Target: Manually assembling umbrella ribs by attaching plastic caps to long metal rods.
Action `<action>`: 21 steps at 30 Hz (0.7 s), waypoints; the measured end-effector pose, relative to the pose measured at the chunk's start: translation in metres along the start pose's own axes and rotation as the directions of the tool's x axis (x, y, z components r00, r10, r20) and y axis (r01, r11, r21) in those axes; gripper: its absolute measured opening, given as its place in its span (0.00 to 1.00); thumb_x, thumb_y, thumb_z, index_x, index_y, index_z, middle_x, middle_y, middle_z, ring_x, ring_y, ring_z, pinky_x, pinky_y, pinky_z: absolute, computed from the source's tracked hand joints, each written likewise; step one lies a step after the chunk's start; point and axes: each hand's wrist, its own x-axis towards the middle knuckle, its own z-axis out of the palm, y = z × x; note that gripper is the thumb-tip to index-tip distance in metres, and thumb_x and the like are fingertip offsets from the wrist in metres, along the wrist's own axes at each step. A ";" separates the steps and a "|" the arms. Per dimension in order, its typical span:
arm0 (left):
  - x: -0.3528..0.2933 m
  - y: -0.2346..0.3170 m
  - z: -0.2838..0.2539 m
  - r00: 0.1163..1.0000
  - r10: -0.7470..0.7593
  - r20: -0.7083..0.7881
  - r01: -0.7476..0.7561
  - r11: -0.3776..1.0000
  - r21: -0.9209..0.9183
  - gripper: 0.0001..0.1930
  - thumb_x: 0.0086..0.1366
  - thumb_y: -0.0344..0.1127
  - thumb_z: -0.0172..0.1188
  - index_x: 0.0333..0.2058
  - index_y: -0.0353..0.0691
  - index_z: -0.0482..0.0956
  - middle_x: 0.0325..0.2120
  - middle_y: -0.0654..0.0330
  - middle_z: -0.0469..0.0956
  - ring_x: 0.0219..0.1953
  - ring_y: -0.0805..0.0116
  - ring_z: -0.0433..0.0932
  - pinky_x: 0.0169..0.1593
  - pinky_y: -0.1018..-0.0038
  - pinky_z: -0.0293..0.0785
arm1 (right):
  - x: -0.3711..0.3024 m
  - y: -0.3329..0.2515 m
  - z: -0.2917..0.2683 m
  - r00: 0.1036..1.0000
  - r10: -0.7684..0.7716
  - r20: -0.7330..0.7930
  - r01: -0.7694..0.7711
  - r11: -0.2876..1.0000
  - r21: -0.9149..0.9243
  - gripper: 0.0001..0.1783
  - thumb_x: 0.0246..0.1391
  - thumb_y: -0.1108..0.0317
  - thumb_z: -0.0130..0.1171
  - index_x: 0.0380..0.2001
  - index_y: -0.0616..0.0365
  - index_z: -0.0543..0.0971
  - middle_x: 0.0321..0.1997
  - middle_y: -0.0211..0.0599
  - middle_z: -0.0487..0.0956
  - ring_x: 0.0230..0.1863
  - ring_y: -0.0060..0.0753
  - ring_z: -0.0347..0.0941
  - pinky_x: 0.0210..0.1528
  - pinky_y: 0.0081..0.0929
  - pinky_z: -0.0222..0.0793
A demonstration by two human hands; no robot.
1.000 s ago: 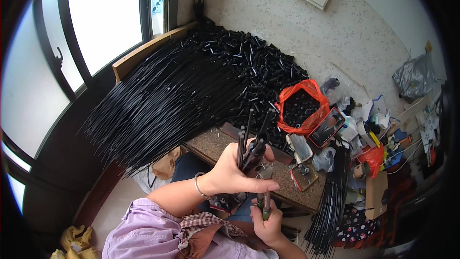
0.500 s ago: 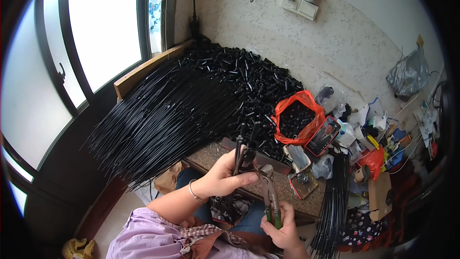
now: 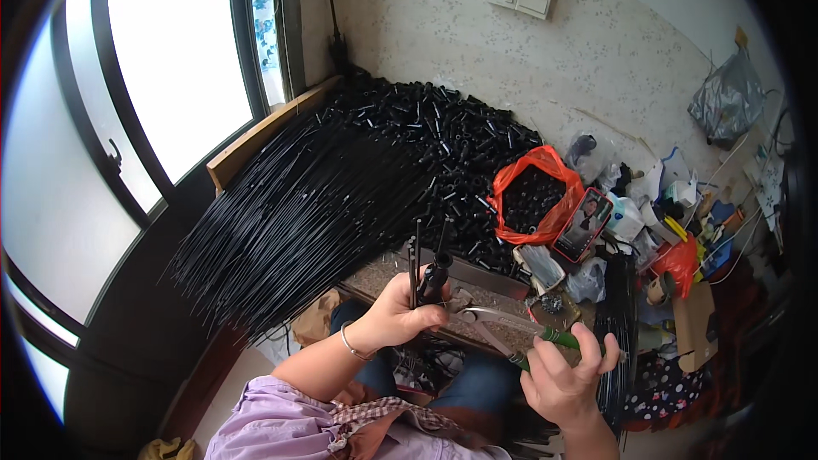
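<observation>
My left hand (image 3: 397, 313) is closed around several thin black rods (image 3: 413, 268) and a short black tube-shaped piece (image 3: 435, 276); the rods stick up past my fingers. From the right, a pair of pliers (image 3: 504, 320) with green handles reaches across, its jaws right beside the held piece. Its handles are spread wide, and my right hand (image 3: 564, 379) has its fingers over them. Whether the jaws grip anything is too small to tell.
Long black rods (image 3: 290, 213) lie bundled at left. Behind them is a heap of short black tubes (image 3: 426, 119). A red plastic bag (image 3: 509, 183) of small black parts and a phone (image 3: 584, 224) stand right of it. More rods (image 3: 615, 324) hang by the table's right end.
The pliers have swung from nearly upright to a flatter slant, and their handles have spread apart. My right hand has moved right and up. The view has shifted slightly.
</observation>
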 end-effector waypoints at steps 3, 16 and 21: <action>0.000 0.003 0.003 0.999 -0.010 -0.051 0.011 1.000 0.014 0.18 0.54 0.44 0.65 0.31 0.38 0.68 0.21 0.68 0.69 0.21 0.82 0.68 0.25 0.84 0.66 | 0.009 0.009 -0.010 0.975 -0.201 -0.091 0.190 0.976 -0.110 0.12 0.32 0.72 0.63 0.28 0.56 0.81 0.46 0.31 0.71 0.47 0.45 0.65 0.45 0.37 0.62; 0.008 0.010 0.011 1.000 0.002 -0.024 -0.002 1.000 -0.020 0.19 0.57 0.44 0.61 0.38 0.37 0.67 0.24 0.70 0.69 0.25 0.83 0.66 0.29 0.84 0.64 | -0.053 -0.052 0.078 0.777 -0.373 0.507 -0.448 -0.893 0.030 0.21 0.52 0.57 0.58 0.42 0.62 0.68 0.26 0.52 0.75 0.16 0.38 0.72 0.20 0.28 0.70; 0.006 0.012 0.012 0.987 -0.032 -0.158 0.039 0.998 0.039 0.14 0.54 0.35 0.63 0.35 0.36 0.71 0.21 0.69 0.70 0.22 0.83 0.67 0.28 0.84 0.64 | -0.015 -0.034 0.065 0.882 0.308 0.357 -0.463 0.426 0.777 0.26 0.42 0.68 0.64 0.45 0.61 0.67 0.30 0.39 0.74 0.23 0.27 0.71 0.22 0.23 0.65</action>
